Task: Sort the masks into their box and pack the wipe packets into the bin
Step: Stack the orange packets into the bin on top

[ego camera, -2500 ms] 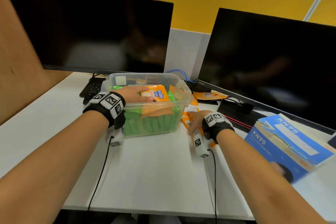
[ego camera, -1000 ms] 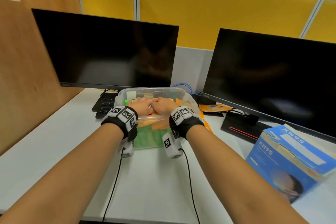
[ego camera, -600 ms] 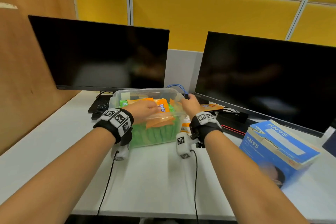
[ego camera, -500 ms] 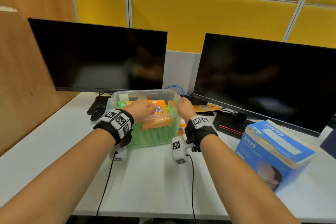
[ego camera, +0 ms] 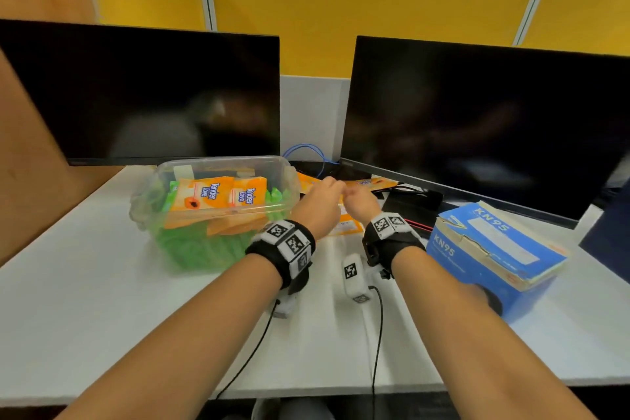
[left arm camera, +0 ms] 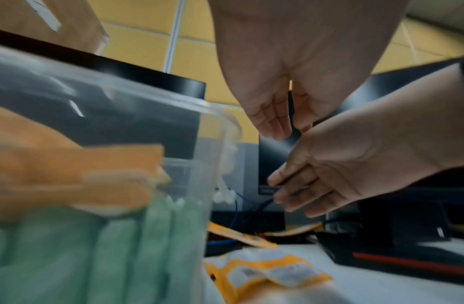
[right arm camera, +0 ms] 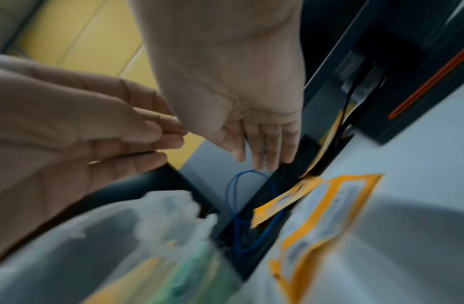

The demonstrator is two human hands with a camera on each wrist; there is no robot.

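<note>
A clear plastic bin stands left of centre, holding orange wipe packets on top of green ones. Right of the bin, more orange packets lie loose on the white desk, one of them under the right monitor's edge. My left hand and right hand hover side by side just above these loose packets, fingers straight, holding nothing. The left wrist view shows both empty palms over a packet. A blue KN95 mask box sits at the right, flap partly up.
Two dark monitors stand along the back. Between them a blue cable loops down. A black device with a red stripe lies beside the mask box. A wooden partition bounds the left side.
My left hand came out of the bin and moved right. My right hand left the bin's right rim, and both now meet over the loose packets. The bin's orange packets stand uncovered.
</note>
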